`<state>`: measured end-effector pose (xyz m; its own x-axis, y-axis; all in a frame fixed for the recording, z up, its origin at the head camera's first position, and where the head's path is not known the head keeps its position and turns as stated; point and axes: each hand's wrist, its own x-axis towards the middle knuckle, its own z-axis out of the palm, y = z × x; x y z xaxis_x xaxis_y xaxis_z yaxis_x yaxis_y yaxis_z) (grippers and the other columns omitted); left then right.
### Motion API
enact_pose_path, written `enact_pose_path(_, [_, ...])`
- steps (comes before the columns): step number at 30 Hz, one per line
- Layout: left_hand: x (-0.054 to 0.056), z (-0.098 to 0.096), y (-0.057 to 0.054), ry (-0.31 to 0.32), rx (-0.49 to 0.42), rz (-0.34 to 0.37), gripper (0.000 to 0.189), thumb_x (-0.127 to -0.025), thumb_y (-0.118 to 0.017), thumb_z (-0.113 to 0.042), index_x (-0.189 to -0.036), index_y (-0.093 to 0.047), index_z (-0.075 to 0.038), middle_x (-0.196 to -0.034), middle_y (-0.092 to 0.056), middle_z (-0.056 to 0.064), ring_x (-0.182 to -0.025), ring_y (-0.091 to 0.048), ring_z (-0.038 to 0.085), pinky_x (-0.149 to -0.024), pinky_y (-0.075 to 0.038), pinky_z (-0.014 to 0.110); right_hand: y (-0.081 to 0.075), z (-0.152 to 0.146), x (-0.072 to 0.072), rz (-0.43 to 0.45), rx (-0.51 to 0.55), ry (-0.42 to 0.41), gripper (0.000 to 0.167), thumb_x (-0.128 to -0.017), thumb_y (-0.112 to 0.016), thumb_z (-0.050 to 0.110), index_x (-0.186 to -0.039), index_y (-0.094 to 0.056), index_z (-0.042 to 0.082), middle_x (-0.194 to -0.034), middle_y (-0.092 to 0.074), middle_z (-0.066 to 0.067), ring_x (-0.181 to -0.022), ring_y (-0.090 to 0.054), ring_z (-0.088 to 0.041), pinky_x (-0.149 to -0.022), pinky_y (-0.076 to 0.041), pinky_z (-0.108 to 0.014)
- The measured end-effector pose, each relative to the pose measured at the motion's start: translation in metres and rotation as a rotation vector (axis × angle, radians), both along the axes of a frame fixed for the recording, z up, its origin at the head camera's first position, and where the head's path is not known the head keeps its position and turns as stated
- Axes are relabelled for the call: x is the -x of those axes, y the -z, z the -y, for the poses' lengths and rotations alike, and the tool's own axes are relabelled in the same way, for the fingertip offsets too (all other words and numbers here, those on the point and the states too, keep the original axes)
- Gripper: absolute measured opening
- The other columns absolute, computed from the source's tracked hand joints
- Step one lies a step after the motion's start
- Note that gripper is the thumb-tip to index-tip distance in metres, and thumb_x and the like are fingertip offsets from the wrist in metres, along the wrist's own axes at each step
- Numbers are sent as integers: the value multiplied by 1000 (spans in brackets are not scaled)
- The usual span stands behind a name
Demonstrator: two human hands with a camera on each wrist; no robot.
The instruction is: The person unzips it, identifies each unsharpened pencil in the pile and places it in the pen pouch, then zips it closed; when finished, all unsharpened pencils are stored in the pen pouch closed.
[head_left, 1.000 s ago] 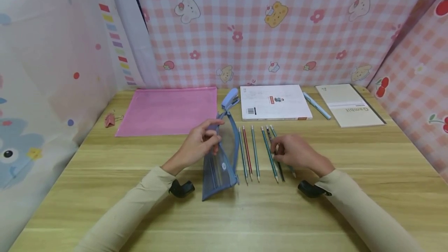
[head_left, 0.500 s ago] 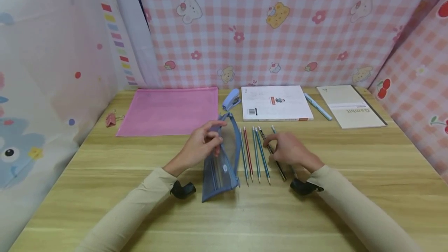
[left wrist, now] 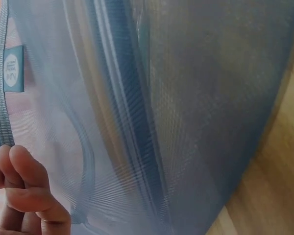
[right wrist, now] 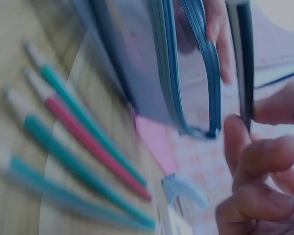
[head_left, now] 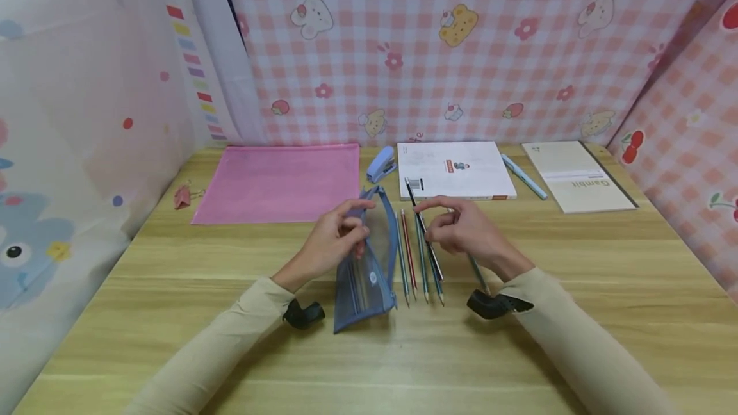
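My left hand (head_left: 328, 239) holds the zip edge of a blue mesh pencil case (head_left: 359, 296), which stands on the table with its mouth open. Long shapes show dimly through the mesh in the left wrist view. Between thumb and fingers, my right hand (head_left: 475, 235) pinches a black pencil (right wrist: 244, 58), raised and tilted above the row to the right of the case. In that row lie a red pencil (head_left: 409, 255) and several teal pencils (head_left: 423, 264). One more teal pencil (head_left: 478, 275) lies under my right hand, partly hidden.
Along the back are a pink pouch (head_left: 282, 184), a lilac stapler (head_left: 380, 164), a white book (head_left: 461, 175), a light blue pen (head_left: 523, 176) and a beige notebook (head_left: 579, 178). A pink binder clip (head_left: 182, 197) sits far left. Patterned cloth walls surround the table.
My right hand has moved left, first dragging a teal pencil and the black pencil toward the row, then lifting the black pencil up. My left hand and the case have hardly moved.
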<state>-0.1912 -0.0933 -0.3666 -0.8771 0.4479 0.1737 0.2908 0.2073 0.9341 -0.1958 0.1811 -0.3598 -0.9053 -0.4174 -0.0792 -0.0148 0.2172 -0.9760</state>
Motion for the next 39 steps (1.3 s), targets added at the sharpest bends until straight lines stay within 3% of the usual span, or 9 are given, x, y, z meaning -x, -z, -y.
enact_pose_path(3, [0,0,2,-15,-8,0,44,-97,-53,2,-140,-49,-2,-65,-59,3,-58,-59,14,-58,-56,29,-6,17,0,-49,40,51,43,-88,-62,2,-130,-60,14,-77,-69,-6,-49,-41,-10,-47,-35,-29])
enact_pose_path(9, [-1,-3,5,-29,-5,-26,42,-97,-54,1,-139,-51,-3,-64,-61,8,-58,-59,15,-58,-54,28,-7,47,4,-207,99,166,43,-88,-62,-1,-129,-61,10,-73,-70,1,-46,-42,-10,-47,-36,-26])
enact_pose_path(14, [-4,-5,5,-53,24,-24,42,-97,-55,-2,-138,-51,-7,-65,-63,10,-59,-59,16,-59,-53,29,-2,62,1,-315,-27,206,44,-85,-65,1,-128,-63,11,-77,-73,-8,-47,-44,-7,-48,-36,-23])
enact_pose_path(19, [-4,-4,3,-105,11,-27,41,-97,-54,-3,-137,-51,-6,-66,-63,9,-60,-60,18,-57,-49,26,3,71,-11,-367,-139,165,47,-79,-67,0,-125,-65,9,-76,-73,-12,-49,-46,-7,-48,-37,-21])
enact_pose_path(28, [-3,-4,3,-146,-24,-37,39,-95,-54,-1,-134,-53,-4,-67,-65,11,-59,-60,17,-55,-47,23,5,74,-19,-294,-242,21,44,-79,-67,-4,-122,-64,5,-76,-73,-9,-58,-57,-10,-54,-43,-22])
enact_pose_path(34, [-4,-6,4,-142,-18,-44,39,-95,-56,-2,-133,-54,-3,-68,-65,16,-59,-60,16,-55,-48,24,6,74,-17,-298,-349,-35,45,-83,-64,-4,-126,-61,6,-79,-73,-6,-63,-59,-9,-59,-47,-23])
enact_pose_path(39, [-3,-5,4,-137,0,-32,38,-96,-55,-4,-134,-54,-4,-68,-65,13,-60,-61,17,-57,-52,28,7,69,-21,-329,-305,-9,31,-93,-64,5,-123,-63,4,-83,-71,-10,-61,-56,-12,-55,-45,-23])
